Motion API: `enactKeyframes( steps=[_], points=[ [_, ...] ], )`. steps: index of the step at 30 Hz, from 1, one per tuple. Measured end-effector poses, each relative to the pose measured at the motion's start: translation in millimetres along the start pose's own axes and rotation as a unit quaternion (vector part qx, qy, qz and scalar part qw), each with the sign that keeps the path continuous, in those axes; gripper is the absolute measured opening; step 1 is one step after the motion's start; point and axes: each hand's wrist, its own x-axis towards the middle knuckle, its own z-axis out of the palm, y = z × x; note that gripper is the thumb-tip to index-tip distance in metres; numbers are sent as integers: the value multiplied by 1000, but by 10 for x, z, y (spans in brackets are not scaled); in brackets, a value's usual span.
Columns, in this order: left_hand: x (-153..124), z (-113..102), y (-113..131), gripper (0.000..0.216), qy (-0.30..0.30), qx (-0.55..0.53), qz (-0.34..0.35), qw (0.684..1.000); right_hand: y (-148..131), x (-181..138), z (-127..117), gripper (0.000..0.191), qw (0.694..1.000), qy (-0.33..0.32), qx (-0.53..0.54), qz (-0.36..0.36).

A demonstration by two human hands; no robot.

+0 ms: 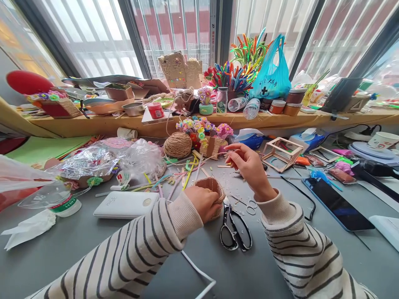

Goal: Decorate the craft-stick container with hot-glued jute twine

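Observation:
My left hand [204, 201] is closed around a small twine-wrapped basket [215, 187] just above the grey table [77, 241]. My right hand [247, 164] is raised behind it, fingers pinched on a thin strand of jute twine [215, 155] that runs left toward the twine ball [177, 144]. Black-handled scissors [233, 228] lie on the table right below both hands, with small silver scissors [247, 204] beside them.
A white power bank [124, 204] lies left of my hands, crumpled plastic bags [106, 160] behind it. A dark tablet [336, 203], wooden stick frames [280, 153] and tissue box [307, 139] sit to the right. Flower baskets [208, 135] and cluttered wooden shelf [249, 120] stand behind.

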Motion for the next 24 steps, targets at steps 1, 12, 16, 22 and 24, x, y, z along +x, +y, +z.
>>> enactKeyframes(
  steps=[1, 12, 16, 22, 24],
  points=[
    [22, -12, -28, 23, -1, -3, -4, 1000, -8, -6, -6, 20, 1000, -2, 1, 0],
    [132, 27, -246, 43, 49, -544, -178, 818, -174, -324, 7, 11, 976, 8, -187, -113],
    [138, 165, -200, 47, 77, -605, -208, 764, -129, -494, 1, 8, 944, 0, -270, -191],
    [117, 322, -242, 40, 85, -653, -212, 722, -17, -597, -19, 7, 936, -67, -270, -215],
    [117, 330, -263, 39, 76, -676, -212, 701, 25, -595, -11, 8, 934, -82, -271, -217]
  ],
)
